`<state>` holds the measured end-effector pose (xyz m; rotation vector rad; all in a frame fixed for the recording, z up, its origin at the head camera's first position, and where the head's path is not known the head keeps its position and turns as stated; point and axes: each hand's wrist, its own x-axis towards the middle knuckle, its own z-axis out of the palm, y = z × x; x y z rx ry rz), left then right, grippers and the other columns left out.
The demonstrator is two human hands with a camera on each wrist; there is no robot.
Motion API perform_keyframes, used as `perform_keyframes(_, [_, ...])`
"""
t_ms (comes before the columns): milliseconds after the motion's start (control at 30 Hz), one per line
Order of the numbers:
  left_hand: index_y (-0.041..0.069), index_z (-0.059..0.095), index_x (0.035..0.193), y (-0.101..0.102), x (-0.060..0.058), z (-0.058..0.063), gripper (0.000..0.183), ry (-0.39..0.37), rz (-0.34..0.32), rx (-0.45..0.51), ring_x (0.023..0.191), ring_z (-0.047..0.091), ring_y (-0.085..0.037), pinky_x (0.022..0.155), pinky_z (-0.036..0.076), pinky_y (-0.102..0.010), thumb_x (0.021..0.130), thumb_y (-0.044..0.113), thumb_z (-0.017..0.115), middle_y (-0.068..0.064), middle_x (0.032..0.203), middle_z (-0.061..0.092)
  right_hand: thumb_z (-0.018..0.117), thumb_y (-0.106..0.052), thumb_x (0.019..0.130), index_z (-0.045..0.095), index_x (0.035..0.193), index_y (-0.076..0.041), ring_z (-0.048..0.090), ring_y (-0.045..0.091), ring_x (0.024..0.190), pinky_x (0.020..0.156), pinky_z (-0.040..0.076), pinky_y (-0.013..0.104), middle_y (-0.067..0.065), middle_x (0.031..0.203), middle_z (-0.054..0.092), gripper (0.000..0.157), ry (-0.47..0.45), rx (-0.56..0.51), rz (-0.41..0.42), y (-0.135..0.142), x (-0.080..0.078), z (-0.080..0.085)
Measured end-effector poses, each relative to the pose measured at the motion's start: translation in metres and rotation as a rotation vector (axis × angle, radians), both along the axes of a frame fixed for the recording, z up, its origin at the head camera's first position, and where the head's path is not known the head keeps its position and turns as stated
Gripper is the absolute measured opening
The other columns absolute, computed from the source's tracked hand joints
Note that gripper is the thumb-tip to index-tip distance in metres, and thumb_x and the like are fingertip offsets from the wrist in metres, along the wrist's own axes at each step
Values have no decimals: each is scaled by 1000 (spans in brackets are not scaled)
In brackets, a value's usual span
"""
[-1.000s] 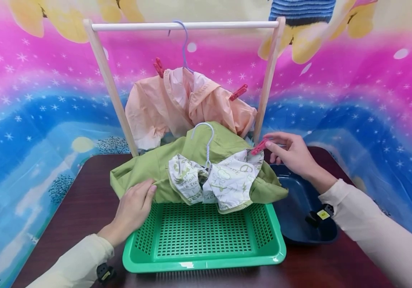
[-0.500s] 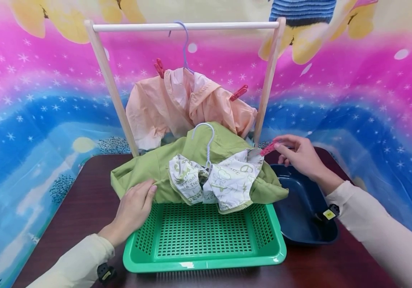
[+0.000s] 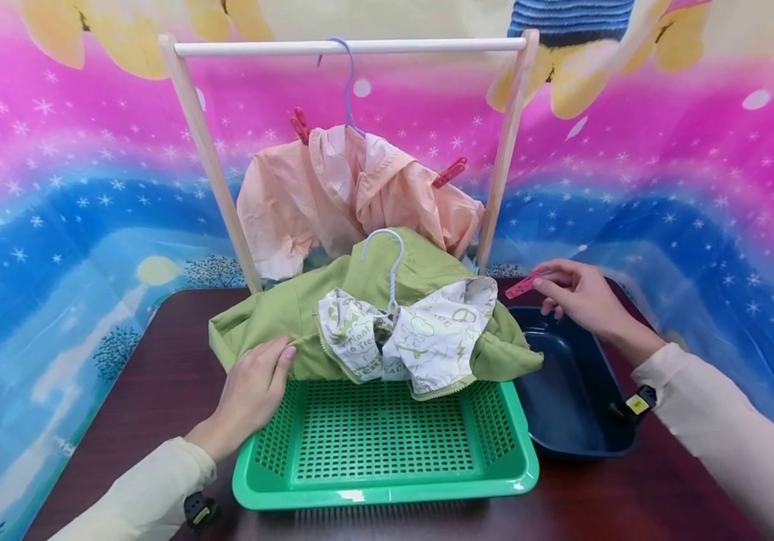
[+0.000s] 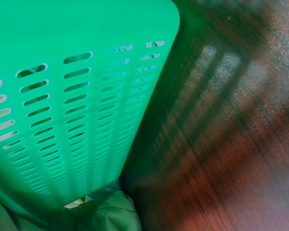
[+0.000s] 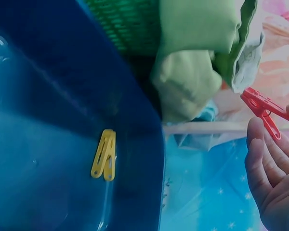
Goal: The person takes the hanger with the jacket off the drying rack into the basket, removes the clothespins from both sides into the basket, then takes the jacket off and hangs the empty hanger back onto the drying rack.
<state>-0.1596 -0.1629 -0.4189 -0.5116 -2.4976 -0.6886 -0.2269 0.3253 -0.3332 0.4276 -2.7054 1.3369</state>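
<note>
A green jacket (image 3: 333, 289) with white printed lining lies across the back of the green basket (image 3: 387, 496). A white hanger (image 3: 394, 282) pokes out of its neck. My left hand (image 3: 248, 391) holds the jacket's front edge at the left; its fingertips are partly hidden in the cloth. Beyond the jacket's right side, my right hand (image 3: 583, 297) pinches a red clothespin (image 3: 524, 285) between thumb and fingers. In the right wrist view, the clothespin (image 5: 260, 106) points toward the lining, its jaws just off the cloth. The left wrist view shows no hand, only the basket's slotted wall (image 4: 77, 110).
A wooden rack (image 3: 204, 150) with a white rail (image 3: 427, 47) stands behind. From it hangs a peach jacket (image 3: 400, 188) on a purple hanger (image 3: 348, 83), with two red clothespins on it. Right of the basket sits a dark blue basin (image 3: 563, 391), holding a yellow clothespin (image 5: 104, 155).
My right hand has drawn the red clothespin off the jacket's right collar edge and moved it to the right. The left hand and jacket have stayed in place.
</note>
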Motion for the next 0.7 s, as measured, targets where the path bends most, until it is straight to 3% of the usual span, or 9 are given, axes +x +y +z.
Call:
perform_keyframes(67, [15, 50, 82, 0, -1, -1, 25, 1, -6, -2, 70, 54, -21, 73, 47, -44, 107, 17, 50, 0, 70, 49, 58, -24, 104, 55, 132, 2, 70, 15, 67, 57, 57, 32, -31, 92, 67, 38, -8, 14, 4, 5, -1, -2])
perform_keyframes(200, [17, 51, 82, -1, -1, -1, 25, -2, -1, -1, 75, 60, -24, 77, 50, -47, 107, 19, 50, 0, 72, 53, 58, -21, 104, 54, 132, 4, 70, 15, 67, 58, 57, 33, -26, 94, 69, 37, -33, 30, 22, 13, -3, -7])
perform_keyframes(333, [16, 51, 83, 0, -1, 1, 24, -3, -1, -1, 77, 61, -26, 77, 50, -49, 107, 19, 50, -1, 72, 53, 58, -17, 104, 53, 131, 7, 71, 13, 67, 57, 57, 34, 6, 105, 76, 37, -69, 58, 30, 20, -5, -11])
perform_keyframes(467, [15, 53, 85, -1, -1, 0, 22, -3, 0, -3, 80, 63, -26, 79, 51, -49, 106, 18, 51, -1, 74, 56, 58, -18, 104, 51, 133, 8, 72, 13, 70, 58, 58, 32, 35, 124, 64, 39, -133, 95, 13, 27, -7, -17])
perform_keyframes(700, [15, 55, 87, -1, -1, -1, 20, -9, 4, -6, 81, 65, -27, 79, 51, -50, 106, 17, 50, -2, 75, 58, 57, -13, 103, 49, 134, 10, 74, 14, 73, 60, 59, 33, 39, 129, 60, 40, -201, 153, 38, 36, -12, -30])
